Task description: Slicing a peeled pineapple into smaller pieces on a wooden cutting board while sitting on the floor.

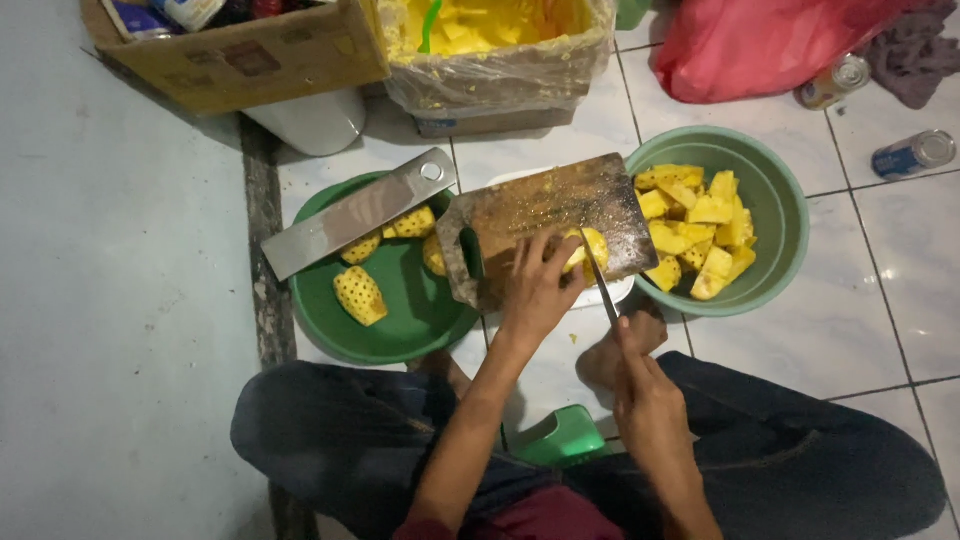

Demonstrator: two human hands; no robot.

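A white tiled floor (880, 300) carries everything here. Taking the wooden cutting board (545, 215) as the landmark: just right of it stands a green basin (785, 215) of cut pineapple chunks, and just left sits a green bowl (400, 320) holding peeled pineapple pieces. Beyond the board rest a plastic-lined box (500, 70) of yellow peelings and a cardboard box (240, 60). Far right of the board lie two cans (912, 153) and a red bag (760, 45).

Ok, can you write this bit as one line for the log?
left hand: holds pineapple on board | right hand: grips knife, blade at fruit | bowl: cut chunks
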